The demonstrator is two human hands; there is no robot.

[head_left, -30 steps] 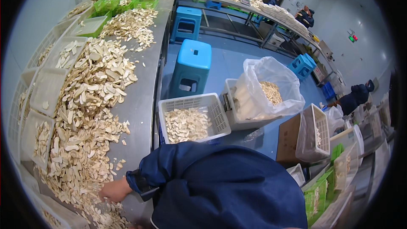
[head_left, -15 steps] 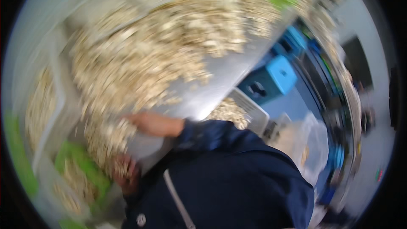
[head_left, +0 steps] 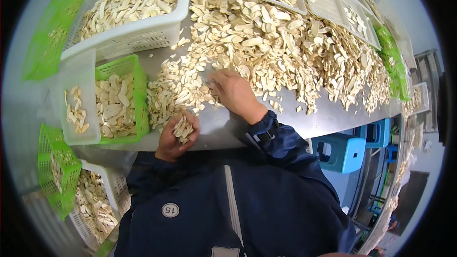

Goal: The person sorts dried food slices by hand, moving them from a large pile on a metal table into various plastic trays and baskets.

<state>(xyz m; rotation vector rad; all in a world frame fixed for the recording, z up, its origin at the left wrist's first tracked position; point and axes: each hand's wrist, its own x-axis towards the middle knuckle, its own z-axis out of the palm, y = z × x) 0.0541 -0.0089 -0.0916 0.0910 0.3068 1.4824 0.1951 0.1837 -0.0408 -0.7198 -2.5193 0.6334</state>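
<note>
A broad heap of pale dried slices (head_left: 281, 43), mushroom-like in shape, spreads over the metal table. My left hand (head_left: 173, 140) is at the near edge, palm up, with its fingers curled round a small bundle of mushroom slices (head_left: 183, 129). Over the near side of the heap, my right hand (head_left: 234, 94) is bent downward among the slices, fingers drawn together. Whatever is between those fingertips is hidden. Left of my left hand stands a green basket (head_left: 141, 100) holding larger slices.
A clear plastic tray (head_left: 90, 135) with a few slices adjoins the green basket. Behind it stands a large white crate (head_left: 138, 40) full of slices. White trays (head_left: 328, 2) rest on the heap's far side. Blue stools (head_left: 350, 152) are below the table at right.
The view has swung round and become sharp. My left hand still holds slices; my right hand now reaches further into the heap, away from my left hand.
</note>
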